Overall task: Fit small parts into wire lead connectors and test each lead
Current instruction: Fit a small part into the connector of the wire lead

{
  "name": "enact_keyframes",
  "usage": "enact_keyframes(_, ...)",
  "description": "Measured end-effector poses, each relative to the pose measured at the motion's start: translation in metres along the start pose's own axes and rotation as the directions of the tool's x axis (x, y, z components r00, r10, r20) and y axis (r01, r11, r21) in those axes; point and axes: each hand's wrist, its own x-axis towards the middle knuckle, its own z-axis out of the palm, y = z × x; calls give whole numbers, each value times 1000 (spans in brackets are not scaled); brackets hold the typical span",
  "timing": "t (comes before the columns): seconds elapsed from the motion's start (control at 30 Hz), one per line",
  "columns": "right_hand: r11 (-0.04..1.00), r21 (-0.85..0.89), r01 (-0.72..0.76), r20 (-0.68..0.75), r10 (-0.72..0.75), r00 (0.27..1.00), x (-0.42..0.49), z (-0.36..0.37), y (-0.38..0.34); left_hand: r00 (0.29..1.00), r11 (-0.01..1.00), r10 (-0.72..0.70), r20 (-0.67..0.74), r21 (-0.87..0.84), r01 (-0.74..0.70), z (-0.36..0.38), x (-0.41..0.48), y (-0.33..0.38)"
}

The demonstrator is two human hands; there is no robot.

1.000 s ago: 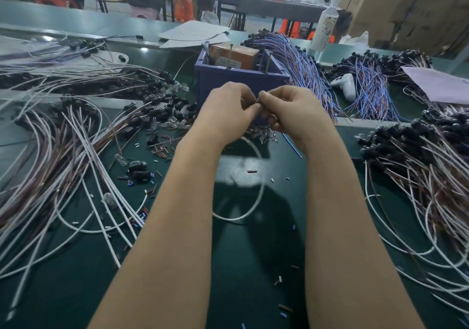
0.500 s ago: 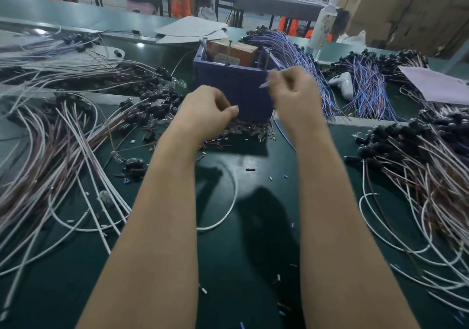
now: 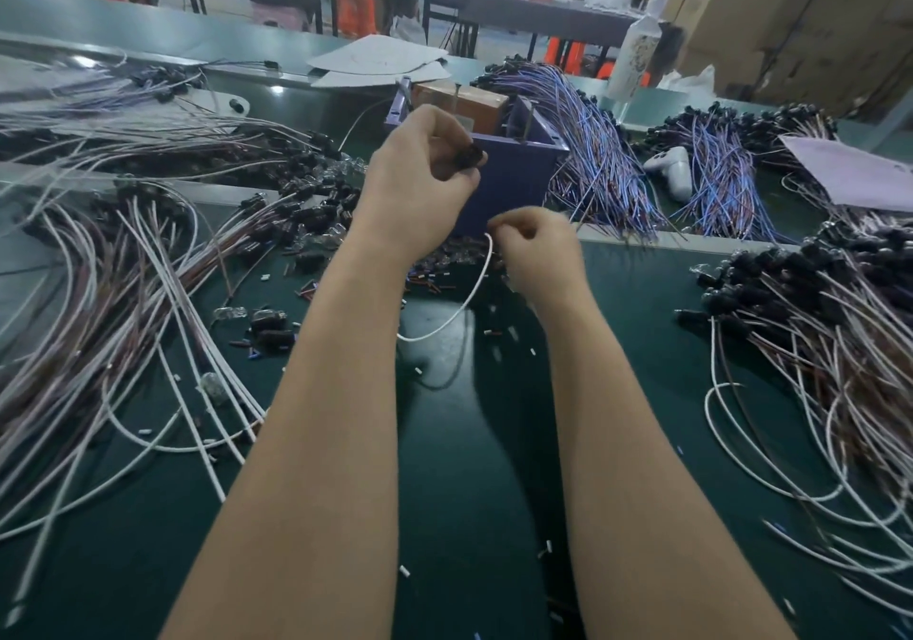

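Note:
My left hand [image 3: 420,185] is raised in front of the purple box [image 3: 514,180] and pinches a black connector [image 3: 469,157] between thumb and fingers. My right hand [image 3: 536,249] is lower, near the table, its fingers curled and pinching the white wire lead [image 3: 459,308], which loops down over the green mat. Small loose parts [image 3: 435,283] lie scattered under both hands at the foot of the box.
Piles of white and brown leads with black connectors lie at the left [image 3: 123,269] and right [image 3: 815,323]. Blue-purple wire bundles [image 3: 602,165] sit behind the box. A white bottle [image 3: 637,46], a white tool [image 3: 672,170] and paper sheets [image 3: 859,175] stand farther back.
My left hand rose with the connector to the box's front. My right hand dropped from the top of the box to the table and now holds the white wire.

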Motion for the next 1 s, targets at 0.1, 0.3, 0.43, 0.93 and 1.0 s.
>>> enact_keyframes(0.1, 957, 288, 33, -36, -23, 999, 2, -21, -16, 1000, 1000, 6, 1, -18, -6, 1, 1, -4)
enact_keyframes(0.3, 945, 261, 195, -27, -195, 981, -5, -39, -41, 1000, 997, 17, 4, -71, -16, 4, 1, -5)
enact_keyframes(0.43, 956, 144, 254, 62, -265, 962, -9, -41, -47, 999, 998, 33, -6, -50, -33, 4, 1, -6)
enact_keyframes(0.93, 952, -270, 145, 211, -89, 974, -6, 2, -17, 972, 996, 58, -229, 86, -39, -7, 4, -2)
enact_keyframes(1.0, 934, -320, 157, 276, -66, 959, -9, 15, -14, 969, 995, 58, -239, 92, -37, -8, 5, 0)
